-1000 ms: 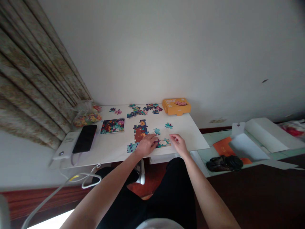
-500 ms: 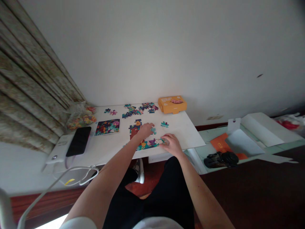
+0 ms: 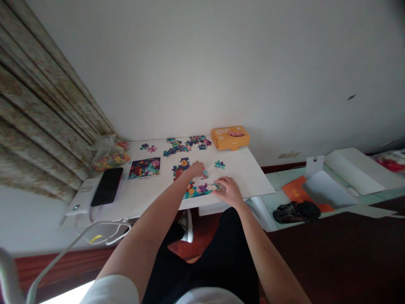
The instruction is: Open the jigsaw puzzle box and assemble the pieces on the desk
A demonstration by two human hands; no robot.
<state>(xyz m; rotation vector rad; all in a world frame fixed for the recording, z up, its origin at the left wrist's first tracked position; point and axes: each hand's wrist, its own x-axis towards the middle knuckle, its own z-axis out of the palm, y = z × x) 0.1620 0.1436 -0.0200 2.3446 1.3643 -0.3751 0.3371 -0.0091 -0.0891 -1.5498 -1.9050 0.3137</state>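
My left hand (image 3: 196, 169) rests its fingertips on the assembled dark and rust-brown jigsaw section (image 3: 181, 169), next to a small teal piece (image 3: 205, 174). My right hand (image 3: 229, 191) lies on the right end of a flowered strip of joined pieces (image 3: 198, 191), its fingers over a piece there. Another teal piece (image 3: 219, 165) lies alone to the right. Loose pieces (image 3: 186, 143) are scattered along the back of the white table (image 3: 236, 173). A printed picture card (image 3: 144, 168) lies to the left. My left hand hides part of the section.
An orange box (image 3: 230, 138) stands at the table's back right, and a plastic bag of colourful items (image 3: 110, 159) sits at the back left corner. A black phone (image 3: 106, 186) lies on a white device (image 3: 82, 196). A white cable (image 3: 110, 230) hangs below the front edge.
My left hand has moved forward from the front strip to the upper section. My right hand has moved left onto the strip's right end. The view has shifted slightly.
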